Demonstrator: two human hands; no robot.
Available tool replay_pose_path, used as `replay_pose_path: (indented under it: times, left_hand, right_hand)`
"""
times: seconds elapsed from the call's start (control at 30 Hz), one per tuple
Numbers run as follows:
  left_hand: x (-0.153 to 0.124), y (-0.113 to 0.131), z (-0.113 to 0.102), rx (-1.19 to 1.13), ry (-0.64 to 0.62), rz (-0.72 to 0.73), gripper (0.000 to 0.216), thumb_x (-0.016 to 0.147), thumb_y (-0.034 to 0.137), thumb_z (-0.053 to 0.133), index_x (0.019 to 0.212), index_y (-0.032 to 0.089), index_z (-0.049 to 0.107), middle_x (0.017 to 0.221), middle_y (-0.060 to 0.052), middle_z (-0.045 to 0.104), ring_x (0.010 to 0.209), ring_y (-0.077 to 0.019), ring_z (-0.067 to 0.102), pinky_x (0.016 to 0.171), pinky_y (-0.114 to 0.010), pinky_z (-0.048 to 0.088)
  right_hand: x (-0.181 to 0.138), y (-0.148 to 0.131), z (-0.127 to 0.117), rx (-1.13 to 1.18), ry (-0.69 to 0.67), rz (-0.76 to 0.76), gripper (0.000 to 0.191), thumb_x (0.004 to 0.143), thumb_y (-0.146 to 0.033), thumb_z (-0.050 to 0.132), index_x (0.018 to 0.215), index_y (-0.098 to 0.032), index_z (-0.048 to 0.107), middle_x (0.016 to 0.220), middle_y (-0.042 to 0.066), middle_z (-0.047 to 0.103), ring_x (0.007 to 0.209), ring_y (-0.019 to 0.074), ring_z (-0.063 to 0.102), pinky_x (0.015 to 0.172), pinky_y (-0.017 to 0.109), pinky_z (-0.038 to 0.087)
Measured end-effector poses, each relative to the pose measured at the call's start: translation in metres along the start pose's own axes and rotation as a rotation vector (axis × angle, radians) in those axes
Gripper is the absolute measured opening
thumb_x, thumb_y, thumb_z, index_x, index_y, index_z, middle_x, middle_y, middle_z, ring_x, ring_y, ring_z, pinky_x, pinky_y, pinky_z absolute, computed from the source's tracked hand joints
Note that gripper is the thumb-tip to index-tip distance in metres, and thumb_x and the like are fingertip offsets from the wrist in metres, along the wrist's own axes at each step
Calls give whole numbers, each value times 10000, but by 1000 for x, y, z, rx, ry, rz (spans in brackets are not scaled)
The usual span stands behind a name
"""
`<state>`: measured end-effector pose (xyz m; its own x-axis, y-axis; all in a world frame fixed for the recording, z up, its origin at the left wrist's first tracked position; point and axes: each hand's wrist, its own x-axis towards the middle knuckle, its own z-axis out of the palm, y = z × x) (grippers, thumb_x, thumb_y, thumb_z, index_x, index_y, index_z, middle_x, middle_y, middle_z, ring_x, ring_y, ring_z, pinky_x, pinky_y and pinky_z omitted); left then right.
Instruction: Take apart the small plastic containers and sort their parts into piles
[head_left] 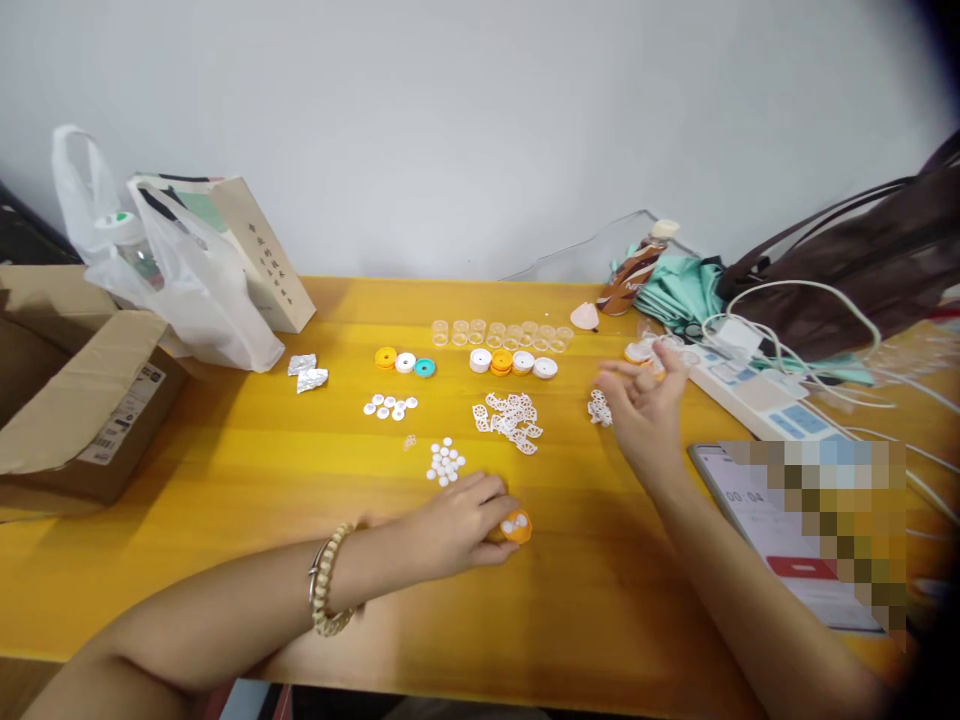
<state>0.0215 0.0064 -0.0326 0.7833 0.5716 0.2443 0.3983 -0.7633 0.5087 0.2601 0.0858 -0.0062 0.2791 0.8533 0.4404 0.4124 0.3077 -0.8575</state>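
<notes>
My left hand [469, 525] has its thumb and fingers around a small orange round case [516, 527], which holds pale round bits and rests low over the table. My right hand [646, 405] is raised at the right, fingers partly bent and apart, with nothing visible in its grasp. Just behind it are a white and orange round piece [639, 351] and clear plastic pieces, partly covered by the fingers. Beside its wrist lies a small clump of white lattice pieces [598, 408]. Nearer the left hand, white discs [445, 462] lie in a loose cluster.
White leaf-shaped lattice pieces [511, 420], flat round pieces [389, 406], coloured round cases [501, 363] and clear cups [514, 335] spread across the table [300, 580]. A power strip [765, 395] and phone [787, 550] lie right. A cardboard box [90, 400] and plastic bag [202, 290] stand left.
</notes>
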Motion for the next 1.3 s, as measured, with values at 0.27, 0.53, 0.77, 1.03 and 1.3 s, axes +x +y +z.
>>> replay_pose_path:
  times: [0.27,0.53,0.77,1.03,1.3]
  left_hand:
    - [2,8,-3,57,-47,-12,296,876,263,508,1138,127,504,996,-102,527,914,-186,521,833,-305,477]
    - [-9,11,1,-51,23,-64,283,896,272,493,1150,149,511,1048,-107,554,977,-181,535,874,-311,476]
    - [-11,8,-1,-143,98,-95,199,883,227,517,1066,165,563,1017,-86,592,942,-164,564,845,-301,488]
    - [-2,6,-8,-198,113,-164,170,891,164,476,946,156,638,935,-72,603,877,-145,577,788,-267,488]
    - [16,12,-13,113,-88,-235,172,891,184,481,776,123,593,786,-48,550,681,-135,529,623,-245,476]
  right_hand:
    - [-83,-14,-10,-16,-594,22,453,869,-371,474,1254,-200,306,592,-51,482,490,141,474,496,279,415]
    - [-103,-20,-5,-360,-801,-245,596,555,-455,792,995,-181,498,701,-9,535,666,182,530,618,301,393]
    - [-100,-18,6,-354,-867,-315,271,703,-378,717,854,-208,569,680,-16,558,687,161,526,643,284,337]
    - [-97,-15,12,-330,-892,-235,297,707,-400,720,859,-197,565,677,-15,567,680,159,527,652,285,338]
    - [-95,-20,9,-307,-908,-208,235,720,-344,715,788,-208,535,703,4,590,691,177,532,652,301,364]
